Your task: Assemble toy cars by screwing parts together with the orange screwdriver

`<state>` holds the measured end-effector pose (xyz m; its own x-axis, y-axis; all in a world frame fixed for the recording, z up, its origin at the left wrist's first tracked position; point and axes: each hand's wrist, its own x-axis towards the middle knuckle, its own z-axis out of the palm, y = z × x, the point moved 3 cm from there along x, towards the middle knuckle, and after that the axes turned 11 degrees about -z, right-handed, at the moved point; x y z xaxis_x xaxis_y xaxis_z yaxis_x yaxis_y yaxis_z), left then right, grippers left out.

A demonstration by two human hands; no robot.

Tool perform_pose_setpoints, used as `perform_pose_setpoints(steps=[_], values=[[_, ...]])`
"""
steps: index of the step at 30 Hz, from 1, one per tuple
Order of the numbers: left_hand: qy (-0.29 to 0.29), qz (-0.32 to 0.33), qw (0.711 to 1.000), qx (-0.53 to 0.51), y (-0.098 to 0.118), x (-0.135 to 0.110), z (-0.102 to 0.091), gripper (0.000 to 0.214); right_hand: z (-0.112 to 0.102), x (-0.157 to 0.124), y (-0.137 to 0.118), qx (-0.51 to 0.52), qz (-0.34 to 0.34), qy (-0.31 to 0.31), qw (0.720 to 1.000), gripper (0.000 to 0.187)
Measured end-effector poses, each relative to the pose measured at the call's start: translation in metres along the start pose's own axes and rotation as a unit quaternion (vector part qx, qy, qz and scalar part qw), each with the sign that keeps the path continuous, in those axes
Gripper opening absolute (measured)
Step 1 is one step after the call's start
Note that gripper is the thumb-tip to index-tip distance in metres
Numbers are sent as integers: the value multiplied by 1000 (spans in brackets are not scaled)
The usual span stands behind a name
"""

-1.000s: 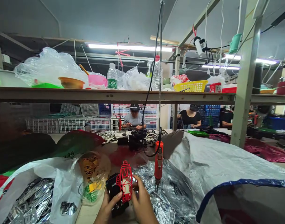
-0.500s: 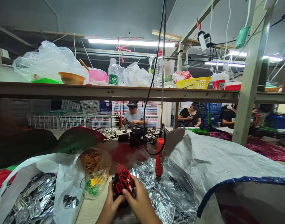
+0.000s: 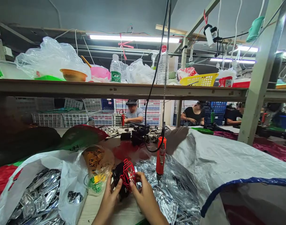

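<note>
Both of my hands hold a black plastic piece (image 3: 118, 172) with a red lattice frame (image 3: 129, 172) on it, above the bench. My left hand (image 3: 111, 195) grips its black left side, thumb on the front. The fingers of my right hand (image 3: 144, 193) are closed on the right edge, by the red frame. Just right of my hands hangs a red electric screwdriver (image 3: 161, 157), tip down, touching neither hand. Beneath it, shiny silver parts (image 3: 166, 200) lie on clear plastic sheeting (image 3: 183, 175).
A white bag (image 3: 73, 170) of silver parts (image 3: 42, 197) stands at left, beside a clear bag of orange and yellow pieces (image 3: 94, 161). White woven sheeting (image 3: 218, 153) covers the right. A loaded shelf (image 3: 86, 89) crosses above. Several people work beyond the bench.
The black piece and its red frame have turned and tilted in my hands. My right hand has shifted to its right edge. The view has swung slightly left.
</note>
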<state>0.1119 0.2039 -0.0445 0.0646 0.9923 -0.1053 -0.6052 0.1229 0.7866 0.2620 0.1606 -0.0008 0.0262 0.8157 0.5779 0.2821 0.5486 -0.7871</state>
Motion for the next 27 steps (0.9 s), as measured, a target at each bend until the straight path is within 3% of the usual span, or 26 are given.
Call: perform_pose_setpoints(steps=[6, 13, 20, 27], values=[[10, 0, 1000, -6, 3, -7, 4, 103, -1, -4, -1, -25, -3, -17, 1000, 53], [-21, -59, 998, -2, 19, -24, 15, 96, 2, -3, 3, -33, -18, -18, 999, 58], [55, -57, 997, -21, 37, -38, 28, 52, -3, 0, -11, -62, -28, -48, 997, 57], [83, -59, 994, -35, 34, -39, 27, 37, -1, -2, -14, -78, -42, -55, 995, 57]])
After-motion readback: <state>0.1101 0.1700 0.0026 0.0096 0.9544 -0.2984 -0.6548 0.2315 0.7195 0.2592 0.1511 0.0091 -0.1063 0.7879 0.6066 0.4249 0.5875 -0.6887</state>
